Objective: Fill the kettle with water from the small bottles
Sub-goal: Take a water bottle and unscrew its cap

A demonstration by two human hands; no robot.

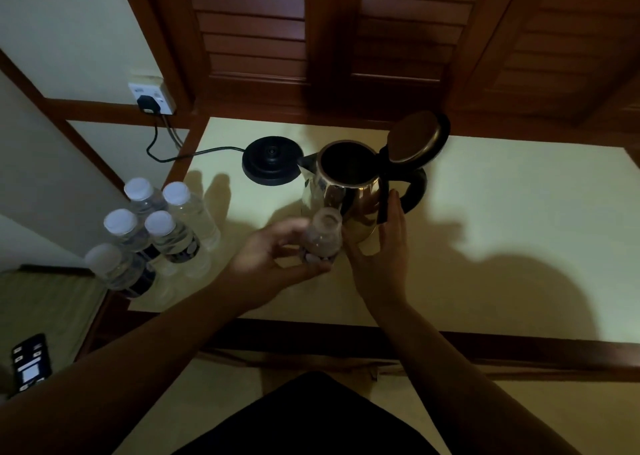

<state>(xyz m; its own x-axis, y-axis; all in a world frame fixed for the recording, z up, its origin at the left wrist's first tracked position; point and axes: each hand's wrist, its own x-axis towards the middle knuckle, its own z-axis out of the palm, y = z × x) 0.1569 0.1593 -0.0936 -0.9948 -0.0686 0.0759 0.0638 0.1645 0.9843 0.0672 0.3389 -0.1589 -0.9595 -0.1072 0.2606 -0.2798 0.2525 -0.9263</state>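
Left hand (pixel 273 257) grips an uncapped small bottle (pixel 323 236) just in front of the steel kettle (pixel 343 191).
Right hand (pixel 384 247) lies flat-fingered against the kettle's side by its handle; lid up, capped bottles (pixel 152 229) far left; the bottle's water level seems unreadable in dim light.

- The kettle (pixel 341 191) has a polished metal body, mirror-glossy, with a matt black plastic handle.
- Its base (pixel 270 164) is smooth black plastic with a faint sheen.
- The bottles (pixel 162 233) are clear, glossy plastic with matt white caps (one is uncapped, in hand).
- The tabletop (pixel 502 212) is pale, smooth and matt.
- The shutters (pixel 311 22) are slatted, varnished brown wood.
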